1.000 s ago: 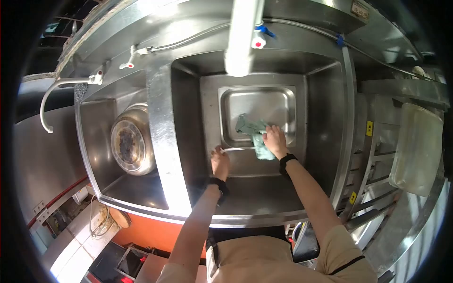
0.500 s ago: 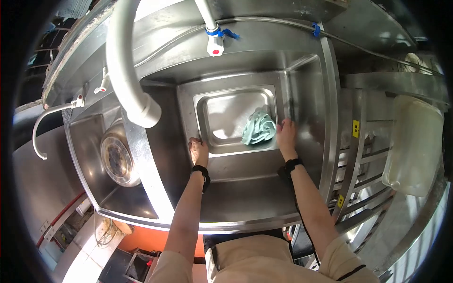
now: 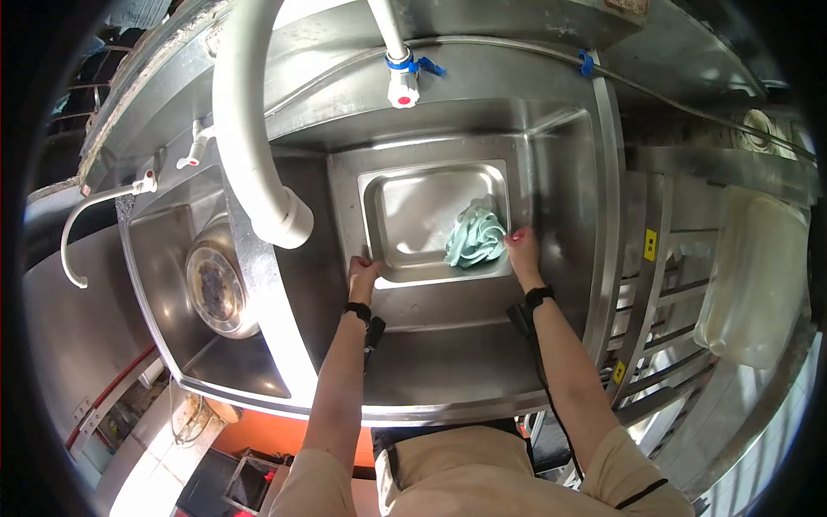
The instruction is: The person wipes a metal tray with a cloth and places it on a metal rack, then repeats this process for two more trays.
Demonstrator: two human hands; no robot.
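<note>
A rectangular metal tray (image 3: 401, 273) lies in the deep steel sink basin, with a crumpled light green cloth (image 3: 475, 238) in its right part. My left hand (image 3: 363, 274) is closed at the tray's lower left corner, fingers on the rim. On the right side, my right hand (image 3: 521, 250) pinches the tray's rim beside the cloth. The bright metal inside the tray looks wet or shiny.
A thick white pipe (image 3: 250, 129) hangs over the divider. Behind the basin is a tap (image 3: 402, 89) with a red dot. The left basin holds a round metal pot (image 3: 215, 289). Right of the sink stand a slatted rack (image 3: 642, 293) and a pale plastic container (image 3: 751, 280).
The view has shifted slightly, so the sink and pipe appear a little further right and down. My left hand's fingers have changed pose at the tray's corner. The cloth stays in the tray.
</note>
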